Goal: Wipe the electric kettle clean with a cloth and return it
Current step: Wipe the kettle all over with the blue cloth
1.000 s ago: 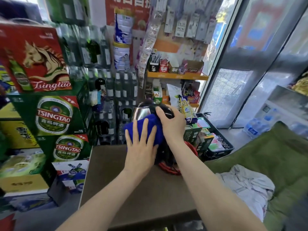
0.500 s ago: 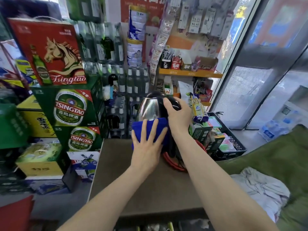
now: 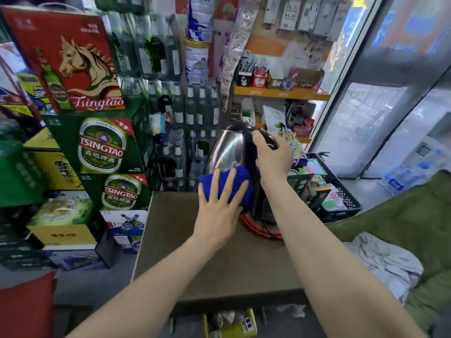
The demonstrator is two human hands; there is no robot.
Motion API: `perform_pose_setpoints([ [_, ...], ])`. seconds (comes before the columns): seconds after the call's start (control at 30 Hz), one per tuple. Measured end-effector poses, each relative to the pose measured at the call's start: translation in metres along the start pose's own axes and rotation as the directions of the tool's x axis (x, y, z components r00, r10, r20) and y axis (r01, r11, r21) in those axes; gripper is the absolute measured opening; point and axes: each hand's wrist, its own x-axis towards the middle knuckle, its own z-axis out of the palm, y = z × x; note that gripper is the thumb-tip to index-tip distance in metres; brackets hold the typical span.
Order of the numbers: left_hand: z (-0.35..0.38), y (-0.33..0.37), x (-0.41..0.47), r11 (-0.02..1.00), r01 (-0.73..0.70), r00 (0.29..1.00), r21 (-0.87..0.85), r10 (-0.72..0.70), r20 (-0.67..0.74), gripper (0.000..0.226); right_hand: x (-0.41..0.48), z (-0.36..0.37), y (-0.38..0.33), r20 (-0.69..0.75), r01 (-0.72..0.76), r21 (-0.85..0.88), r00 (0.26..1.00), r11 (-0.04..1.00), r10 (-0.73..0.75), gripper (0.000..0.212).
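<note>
A shiny steel electric kettle [image 3: 227,150] with a black handle stands at the far edge of a brown table [image 3: 219,262]. My right hand [image 3: 273,159] is wrapped around the top of the handle. My left hand [image 3: 219,211] lies flat, fingers spread, pressing a blue cloth [image 3: 241,189] against the kettle's lower side. The cloth hides the kettle's bottom part. A red cord [image 3: 258,228] coils on the table by the kettle's foot.
Stacked green and red beer cartons [image 3: 97,147] rise at the left of the table. Bottles [image 3: 195,111] and a snack shelf [image 3: 280,93] stand behind. A black crate of goods [image 3: 341,201] sits right of the kettle. A green cover with a white rag [image 3: 385,262] lies at right.
My left hand and the blue cloth have slid down the kettle's side, uncovering more steel. My right hand has stayed on the handle. The view has shifted left.
</note>
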Motion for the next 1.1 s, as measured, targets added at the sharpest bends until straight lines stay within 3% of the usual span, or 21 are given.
perform_pose_setpoints([
  [0.13, -0.028, -0.01, 0.048, 0.985, 0.125, 0.989, -0.116, -0.133, -0.066, 0.059, -0.001, -0.004, 0.006, 0.034, -0.062, 0.091, 0.998, 0.994, 0.059, 0.039],
  [0.27, -0.061, -0.029, 0.101, 0.883, 0.311, 0.942, -0.351, -0.336, -0.011, 0.056, 0.003, -0.006, -0.001, 0.083, -0.146, 0.187, 0.988, 0.972, 0.132, 0.024],
  [0.33, -0.061, -0.022, 0.09, 0.937, 0.254, 0.961, -0.241, -0.273, -0.051, 0.056, 0.013, -0.009, -0.007, 0.055, -0.183, 0.246, 0.983, 0.952, 0.175, 0.025],
  [0.4, -0.051, -0.004, 0.061, 0.997, 0.075, 0.992, -0.034, -0.078, -0.098, 0.058, 0.025, -0.015, -0.012, 0.018, -0.206, 0.28, 0.978, 0.938, 0.21, 0.028],
  [0.47, -0.041, 0.008, 0.04, 0.992, -0.078, 0.995, 0.096, 0.083, -0.049, 0.059, 0.032, -0.021, -0.015, 0.024, -0.215, 0.305, 0.976, 0.928, 0.219, 0.028],
  [0.53, -0.044, 0.006, 0.051, 0.992, -0.066, 0.997, 0.111, 0.071, -0.043, 0.058, 0.03, -0.022, -0.017, 0.062, -0.224, 0.297, 0.975, 0.928, 0.215, 0.025],
  [0.6, -0.057, 0.0, 0.077, 0.999, 0.026, 0.997, 0.028, -0.024, -0.072, 0.056, 0.025, -0.019, -0.016, 0.094, -0.24, 0.311, 0.971, 0.919, 0.222, 0.021],
  [0.67, -0.071, -0.014, 0.105, 0.966, 0.167, 0.985, -0.199, -0.173, -0.013, 0.054, 0.02, -0.019, -0.014, 0.124, -0.268, 0.325, 0.963, 0.907, 0.24, 0.017],
  [0.77, -0.071, -0.048, 0.125, 0.765, 0.337, 0.94, -0.549, -0.31, 0.144, 0.057, 0.021, -0.023, -0.014, 0.121, -0.289, 0.304, 0.957, 0.908, 0.264, 0.02],
  [0.83, -0.065, -0.049, 0.108, 0.687, 0.385, 0.918, -0.616, -0.352, 0.181, 0.059, 0.027, -0.026, -0.016, 0.09, -0.269, 0.307, 0.963, 0.913, 0.253, 0.023],
  [0.87, -0.06, -0.04, 0.094, 0.718, 0.386, 0.918, -0.579, -0.359, 0.167, 0.059, 0.031, -0.027, -0.017, 0.071, -0.248, 0.305, 0.969, 0.919, 0.238, 0.025],
  [0.97, -0.054, 0.004, 0.064, 0.935, 0.264, 0.964, -0.237, -0.264, 0.035, 0.06, 0.031, -0.021, -0.018, 0.05, -0.206, 0.268, 0.979, 0.941, 0.2, 0.027],
  [1.03, -0.055, 0.011, 0.076, 0.976, 0.189, 0.981, -0.106, -0.193, -0.033, 0.058, 0.025, -0.015, -0.016, 0.078, -0.198, 0.257, 0.98, 0.946, 0.184, 0.025],
  [1.1, -0.056, -0.003, 0.103, 0.966, 0.214, 0.976, -0.147, -0.218, -0.013, 0.055, 0.02, -0.013, -0.011, 0.111, -0.195, 0.258, 0.979, 0.946, 0.171, 0.018],
])
